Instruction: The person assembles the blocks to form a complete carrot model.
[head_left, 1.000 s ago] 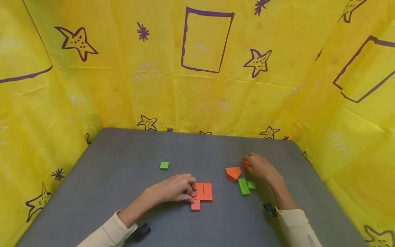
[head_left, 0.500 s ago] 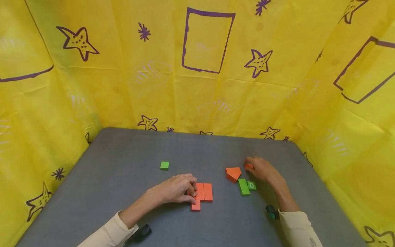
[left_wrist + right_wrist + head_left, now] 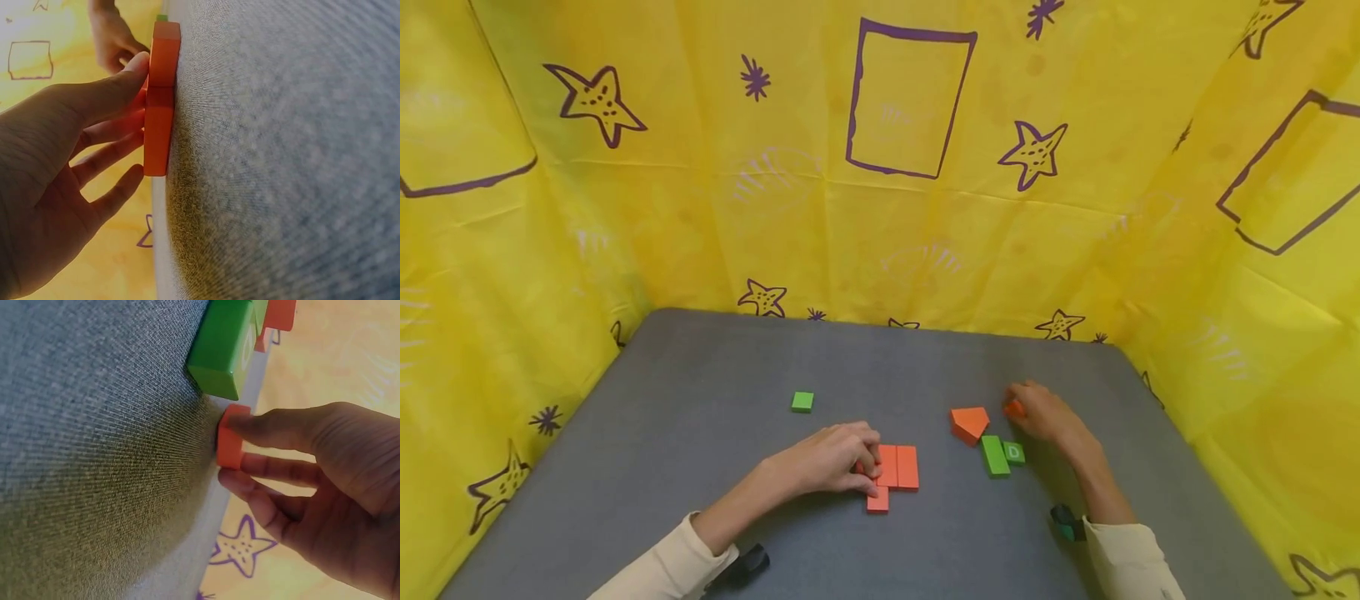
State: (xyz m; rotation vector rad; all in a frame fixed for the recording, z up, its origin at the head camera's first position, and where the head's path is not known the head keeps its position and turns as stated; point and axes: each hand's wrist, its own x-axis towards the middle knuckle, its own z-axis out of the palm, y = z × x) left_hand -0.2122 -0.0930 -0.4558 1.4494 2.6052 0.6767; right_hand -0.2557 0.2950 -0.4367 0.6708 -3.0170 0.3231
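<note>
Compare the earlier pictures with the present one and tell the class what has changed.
The right hand and the small orange block it holds have shifted slightly to the right and toward the person. Nothing was visibly grasped anew or let go. The left hand stays touching the cluster of orange blocks; the five-sided orange block and green blocks lie as before.

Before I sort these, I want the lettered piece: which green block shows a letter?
The small green block marked D, right of the longer green block. The longer one and the green square further left show no visible letter.
</note>
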